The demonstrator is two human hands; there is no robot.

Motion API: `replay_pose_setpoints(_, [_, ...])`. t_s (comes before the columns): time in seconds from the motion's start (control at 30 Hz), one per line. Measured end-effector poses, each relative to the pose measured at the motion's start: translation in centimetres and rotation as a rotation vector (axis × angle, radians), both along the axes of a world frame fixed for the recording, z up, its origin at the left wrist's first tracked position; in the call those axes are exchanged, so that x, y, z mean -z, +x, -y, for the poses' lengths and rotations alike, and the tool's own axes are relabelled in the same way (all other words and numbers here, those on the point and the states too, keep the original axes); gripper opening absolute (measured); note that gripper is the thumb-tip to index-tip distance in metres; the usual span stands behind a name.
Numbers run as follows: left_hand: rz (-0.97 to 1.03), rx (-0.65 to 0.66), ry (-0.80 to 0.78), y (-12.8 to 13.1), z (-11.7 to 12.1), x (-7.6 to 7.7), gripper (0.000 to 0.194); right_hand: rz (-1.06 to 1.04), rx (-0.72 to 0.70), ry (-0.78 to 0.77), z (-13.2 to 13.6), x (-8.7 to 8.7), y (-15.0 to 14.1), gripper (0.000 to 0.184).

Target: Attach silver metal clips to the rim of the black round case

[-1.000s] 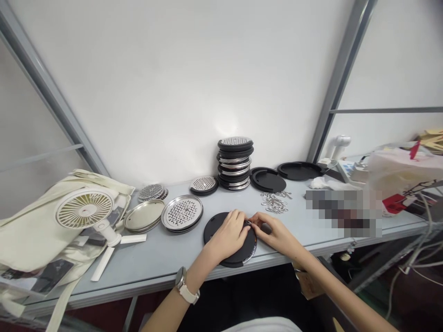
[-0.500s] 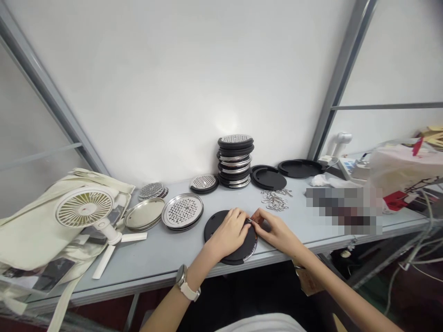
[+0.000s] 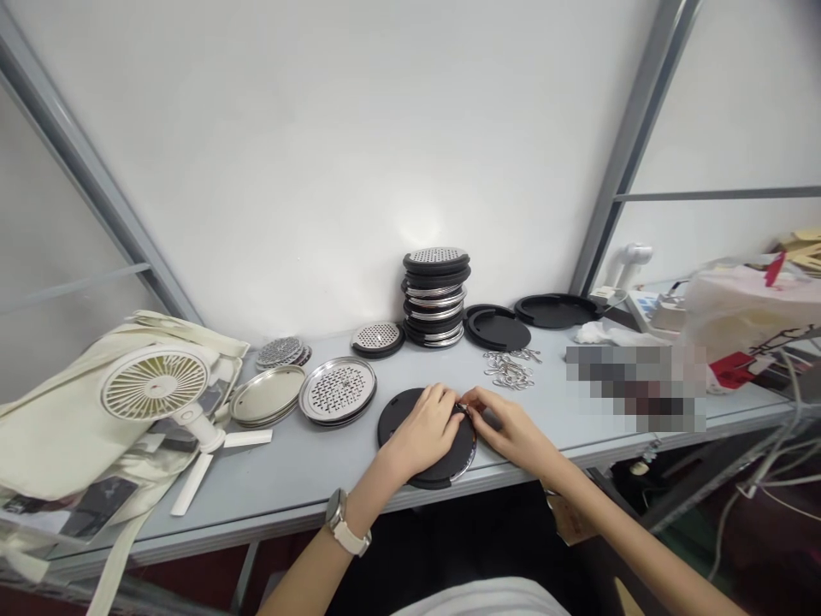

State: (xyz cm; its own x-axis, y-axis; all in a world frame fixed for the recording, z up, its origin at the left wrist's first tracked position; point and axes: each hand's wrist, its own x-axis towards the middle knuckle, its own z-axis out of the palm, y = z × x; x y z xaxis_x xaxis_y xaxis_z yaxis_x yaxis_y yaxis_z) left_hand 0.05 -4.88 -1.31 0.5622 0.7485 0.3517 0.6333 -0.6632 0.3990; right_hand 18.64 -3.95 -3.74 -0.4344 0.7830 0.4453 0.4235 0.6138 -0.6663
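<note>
My left hand (image 3: pixel 428 435) lies over a round black disc (image 3: pixel 398 412) near the table's front edge, its fingers curled down at the disc's right side. A thin shiny rim shows along the disc's lower right edge. At the upper right edge my right hand (image 3: pixel 504 425) is closed in a pinch on a small metal clip, mostly hidden by the fingertips. Just beyond that hand lies a loose pile of metal clips (image 3: pixel 510 371).
Behind stands a tall stack of black and silver discs (image 3: pixel 436 299). Black round holders (image 3: pixel 504 329) lie to its right. Perforated grater plates (image 3: pixel 339 391) and plain metal lids (image 3: pixel 266 395) lie left. A small fan (image 3: pixel 157 385) and a plastic bag (image 3: pixel 737 316) flank the table.
My right hand's fingers have closed in slightly at the disc's edge, covering more of the metal clip. My left hand and the disc stay in place.
</note>
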Motion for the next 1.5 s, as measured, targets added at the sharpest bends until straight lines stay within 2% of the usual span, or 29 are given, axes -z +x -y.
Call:
replay_pose_setpoints(0.37, [-0.008,0.021,0.023,-0.01,-0.04,0.03,0.019,-0.035,0.035,-0.051,-0.39,0.34,0.15,0.011])
replay_pose_setpoints(0.57, [-0.014,0.017,0.034,-0.02,-0.15,0.23,0.018,-0.062,0.051,-0.040,-0.55,0.57,0.17,0.012])
replay_pose_setpoints(0.9, [0.003,0.003,0.101,0.22,0.10,-0.67,0.010,-0.081,0.000,0.040,0.15,0.20,-0.16,0.007])
replay_pose_setpoints(1.13, [0.023,-0.101,0.088,0.44,-0.09,-0.23,0.015,0.112,0.043,0.064,0.07,-0.14,-0.09,0.033])
replay_pose_setpoints(1.3, [0.045,-0.125,0.086,0.33,-0.20,0.13,0.013,0.140,0.171,-0.017,-0.34,0.12,-0.17,0.034])
replay_pose_setpoints(1.5, [0.024,-0.091,0.057,0.21,-0.22,0.20,0.027,0.251,0.153,0.028,-0.46,0.13,-0.43,0.037])
